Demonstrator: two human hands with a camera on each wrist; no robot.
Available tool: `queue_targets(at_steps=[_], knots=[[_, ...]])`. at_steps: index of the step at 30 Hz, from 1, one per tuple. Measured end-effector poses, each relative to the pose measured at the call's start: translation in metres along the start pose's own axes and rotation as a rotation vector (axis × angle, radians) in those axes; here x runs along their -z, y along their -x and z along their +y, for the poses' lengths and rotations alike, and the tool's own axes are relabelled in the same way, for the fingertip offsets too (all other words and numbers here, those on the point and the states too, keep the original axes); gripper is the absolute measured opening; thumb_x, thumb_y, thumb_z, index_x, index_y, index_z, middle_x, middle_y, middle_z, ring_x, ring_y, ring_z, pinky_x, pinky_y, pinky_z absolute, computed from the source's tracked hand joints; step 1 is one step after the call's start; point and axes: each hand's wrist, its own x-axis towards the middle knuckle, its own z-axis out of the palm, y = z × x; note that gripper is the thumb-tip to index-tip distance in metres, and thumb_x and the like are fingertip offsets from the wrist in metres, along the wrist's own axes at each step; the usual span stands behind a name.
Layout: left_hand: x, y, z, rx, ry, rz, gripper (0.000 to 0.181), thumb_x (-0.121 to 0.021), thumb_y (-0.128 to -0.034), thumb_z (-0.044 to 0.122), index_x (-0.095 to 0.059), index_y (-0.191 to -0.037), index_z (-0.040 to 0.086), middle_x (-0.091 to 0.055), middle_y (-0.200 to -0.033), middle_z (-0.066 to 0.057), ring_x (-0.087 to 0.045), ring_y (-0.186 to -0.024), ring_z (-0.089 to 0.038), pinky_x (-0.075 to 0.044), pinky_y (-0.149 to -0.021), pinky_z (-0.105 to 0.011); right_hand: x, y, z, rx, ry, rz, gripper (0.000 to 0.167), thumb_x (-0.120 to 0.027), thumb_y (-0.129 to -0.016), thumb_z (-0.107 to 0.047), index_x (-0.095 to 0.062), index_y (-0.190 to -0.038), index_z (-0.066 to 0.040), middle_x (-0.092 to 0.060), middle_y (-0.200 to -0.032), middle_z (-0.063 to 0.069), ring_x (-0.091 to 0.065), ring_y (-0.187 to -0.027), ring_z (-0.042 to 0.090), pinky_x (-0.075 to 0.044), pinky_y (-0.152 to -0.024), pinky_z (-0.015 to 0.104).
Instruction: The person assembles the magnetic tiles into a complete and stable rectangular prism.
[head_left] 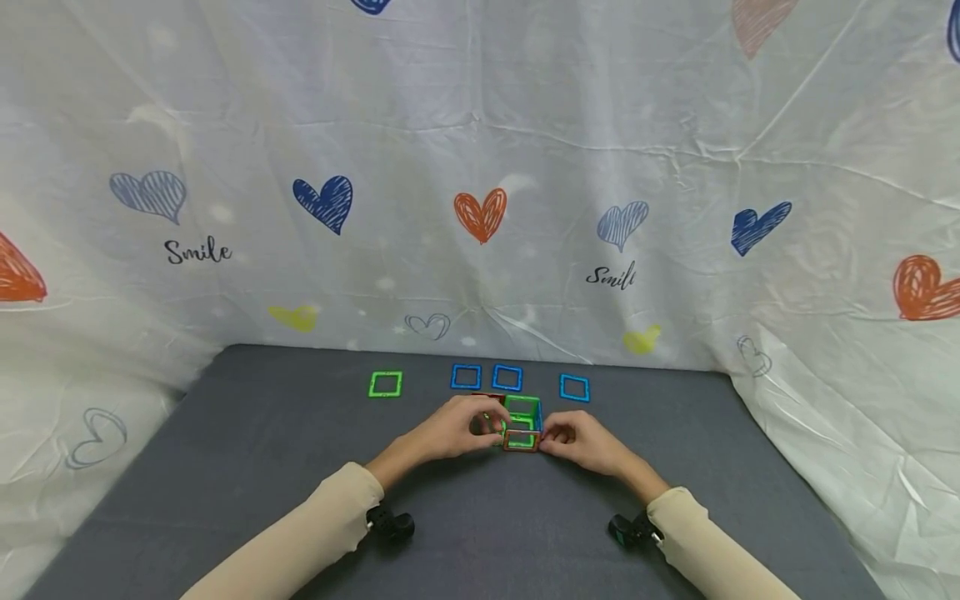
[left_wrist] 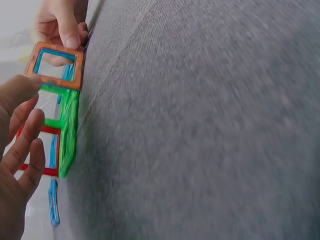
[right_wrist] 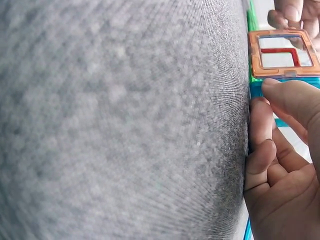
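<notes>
A small open box of magnetic tiles stands on the table between the hands. Its front is an orange square tile [head_left: 521, 441], with green tiles [head_left: 522, 406] behind and below. A blue tile [head_left: 539, 416] forms the right side, and red ones [left_wrist: 58, 150] show on the far left side. The left hand [head_left: 467, 427] holds the orange tile near its left edge, thumb in front and a fingertip behind. At the front right corner, the right hand [head_left: 576, 440] grips the blue tile with thumb and curled fingers, its thumb tip against the orange tile's edge.
Behind the box lie flat loose tiles: a green one [head_left: 386, 384] to the left, two blue ones [head_left: 466, 377] near the middle and another blue one [head_left: 574, 387] to the right. A white heart-printed cloth [head_left: 480, 275] hangs beyond the grey table [head_left: 495, 533].
</notes>
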Motion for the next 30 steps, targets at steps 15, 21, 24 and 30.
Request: queue_targets(at_steps=[15,21,24,30], knots=[[0.035,0.056,-0.019,0.021,-0.007,0.051,0.021,-0.076,-0.0938,0.009,-0.071,-0.114,0.007,-0.065,-0.096,0.009,-0.062,-0.081,-0.007,-0.054,-0.066,-0.027,0.002,0.0,0.0,0.023,0.001,-0.002,0.005,-0.071,-0.097,-0.009,-0.073,-0.102,-0.009,-0.069,-0.093,0.0,-0.063,-0.076,0.017,-0.052,-0.066,0.028],[0.048,0.078,-0.023,0.042,-0.008,0.07,0.023,-0.077,-0.0933,0.011,-0.07,-0.115,0.006,-0.065,-0.096,0.008,-0.062,-0.081,-0.008,-0.054,-0.066,-0.029,0.0,0.001,0.002,0.024,-0.011,0.0,0.007,-0.071,-0.097,-0.006,-0.073,-0.103,-0.007,-0.07,-0.095,0.004,-0.064,-0.077,0.02,-0.053,-0.066,0.029],[0.055,0.089,-0.026,0.043,-0.004,0.084,0.024,-0.078,-0.0932,0.013,-0.07,-0.115,0.006,-0.066,-0.097,0.005,-0.062,-0.082,-0.009,-0.054,-0.066,-0.03,-0.001,0.001,0.004,0.029,-0.02,0.004,0.007,-0.071,-0.097,-0.005,-0.073,-0.104,-0.005,-0.07,-0.095,0.005,-0.065,-0.078,0.021,-0.053,-0.067,0.03],[0.069,0.105,-0.033,0.043,-0.02,0.104,0.031,-0.08,-0.0914,0.016,-0.069,-0.118,0.005,-0.068,-0.1,-0.002,-0.063,-0.083,-0.016,-0.054,-0.066,-0.033,-0.001,0.001,0.005,0.049,-0.015,0.007,0.007,-0.071,-0.096,-0.004,-0.073,-0.103,-0.006,-0.07,-0.095,0.006,-0.066,-0.078,0.021,-0.054,-0.066,0.03]])
